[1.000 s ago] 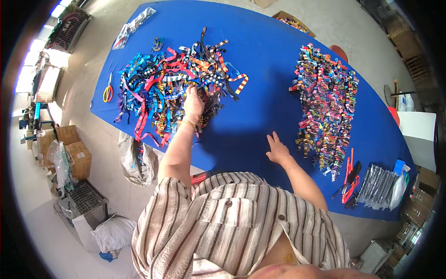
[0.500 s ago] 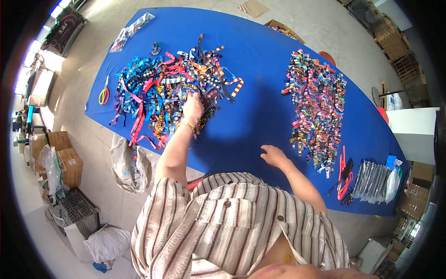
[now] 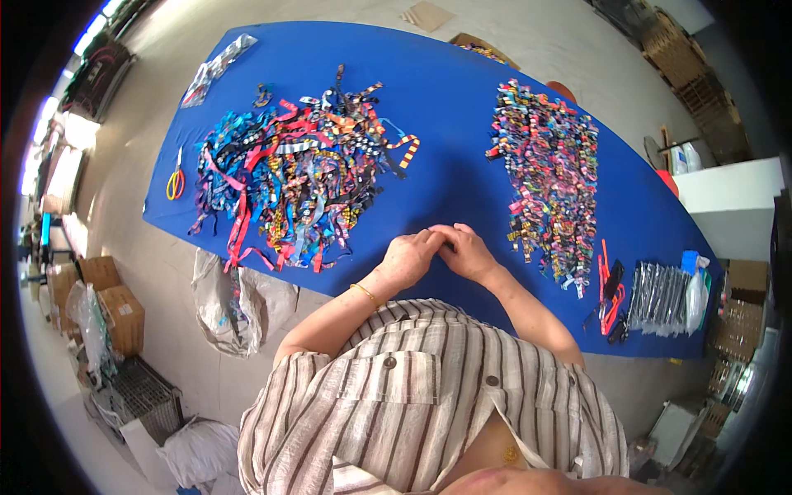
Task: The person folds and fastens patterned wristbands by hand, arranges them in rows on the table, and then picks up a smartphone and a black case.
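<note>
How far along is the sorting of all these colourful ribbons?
Looks partly done. A long spread of short ribbon pieces already lies on the right of the blue table. The left hand and right hand meet at the table's near edge; what they hold is too small to tell. A big tangled ribbon heap on the left remains.

A long blue table (image 3: 445, 124) serves as the landmark. At its far left end lie yellow-handled scissors (image 3: 175, 183), and beyond them, at the upper left corner, a clear plastic bag (image 3: 216, 68). At its right end sits a stack of clear plastic sleeves (image 3: 660, 289), with red-handled scissors (image 3: 609, 285) just beside them on the table. Below the table's near edge, on the floor, a crumpled pale sack (image 3: 235, 301) leans against it. Further left of the table stand brown cardboard boxes (image 3: 111, 305) and a wire basket (image 3: 140, 396). Beyond the table's far side a flat cardboard piece (image 3: 427, 15) lies on the floor.
</note>
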A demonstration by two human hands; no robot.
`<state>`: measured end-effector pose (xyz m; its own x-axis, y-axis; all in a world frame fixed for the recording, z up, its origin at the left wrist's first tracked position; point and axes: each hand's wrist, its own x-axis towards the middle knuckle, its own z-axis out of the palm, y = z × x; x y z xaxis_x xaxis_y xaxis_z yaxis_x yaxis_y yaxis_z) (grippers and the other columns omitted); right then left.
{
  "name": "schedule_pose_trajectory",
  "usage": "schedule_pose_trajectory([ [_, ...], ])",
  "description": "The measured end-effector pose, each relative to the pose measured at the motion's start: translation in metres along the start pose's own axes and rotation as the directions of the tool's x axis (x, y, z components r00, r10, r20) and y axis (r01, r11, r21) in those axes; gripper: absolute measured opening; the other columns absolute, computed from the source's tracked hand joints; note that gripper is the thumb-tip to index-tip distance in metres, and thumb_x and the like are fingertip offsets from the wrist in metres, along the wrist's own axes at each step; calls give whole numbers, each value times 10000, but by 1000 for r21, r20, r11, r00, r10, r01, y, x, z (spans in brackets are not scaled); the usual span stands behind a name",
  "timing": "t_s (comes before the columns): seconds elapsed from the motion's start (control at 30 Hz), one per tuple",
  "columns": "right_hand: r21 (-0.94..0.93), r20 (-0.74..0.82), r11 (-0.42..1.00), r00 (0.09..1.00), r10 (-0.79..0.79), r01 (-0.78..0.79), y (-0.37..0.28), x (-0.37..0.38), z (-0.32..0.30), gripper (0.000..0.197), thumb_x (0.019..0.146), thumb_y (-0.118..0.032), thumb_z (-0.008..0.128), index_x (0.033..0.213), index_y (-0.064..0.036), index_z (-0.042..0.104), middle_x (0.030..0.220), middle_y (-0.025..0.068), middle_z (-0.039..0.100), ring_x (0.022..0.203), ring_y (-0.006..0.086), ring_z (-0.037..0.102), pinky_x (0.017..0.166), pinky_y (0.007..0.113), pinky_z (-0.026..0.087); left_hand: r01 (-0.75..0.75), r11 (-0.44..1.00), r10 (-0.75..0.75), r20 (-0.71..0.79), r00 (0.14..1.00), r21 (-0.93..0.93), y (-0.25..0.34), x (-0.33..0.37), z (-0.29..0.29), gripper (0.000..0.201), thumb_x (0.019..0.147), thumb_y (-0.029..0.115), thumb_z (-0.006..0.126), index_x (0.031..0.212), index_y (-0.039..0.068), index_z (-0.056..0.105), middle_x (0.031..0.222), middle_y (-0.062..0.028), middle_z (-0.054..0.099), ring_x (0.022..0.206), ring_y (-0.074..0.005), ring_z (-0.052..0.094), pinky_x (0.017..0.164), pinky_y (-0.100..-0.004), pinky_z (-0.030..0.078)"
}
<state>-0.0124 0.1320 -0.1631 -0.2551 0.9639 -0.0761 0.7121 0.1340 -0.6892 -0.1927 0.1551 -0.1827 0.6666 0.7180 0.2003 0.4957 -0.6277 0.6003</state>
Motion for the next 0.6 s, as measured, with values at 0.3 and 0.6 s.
schedule_pose_trajectory([
  [0.3, -36, -151, 977, 968, 202, -209, -3, -30, -19, 220, 877, -87, 527, 1056, -91, 655, 773, 82, 713, 856, 313, 666, 800, 405, 528, 130, 991, -129, -63, 990, 8, -19, -5, -9, 101, 894, 71, 565, 993, 50, 575, 825, -147, 626, 767, -341, 645, 659, -429, 517],
  [0.6, 809, 207, 491, 939, 273, -322, -15, -59, -29, 320, 961, -193, 597, 1189, 31, 601, 995, 55, 669, 979, 133, 632, 882, 273, 489, -59, 984, 37, -133, 990, -169, 11, 27, -15, 129, 869, 7, 556, 991, 39, 582, 832, -156, 643, 785, -352, 638, 692, -435, 507],
])
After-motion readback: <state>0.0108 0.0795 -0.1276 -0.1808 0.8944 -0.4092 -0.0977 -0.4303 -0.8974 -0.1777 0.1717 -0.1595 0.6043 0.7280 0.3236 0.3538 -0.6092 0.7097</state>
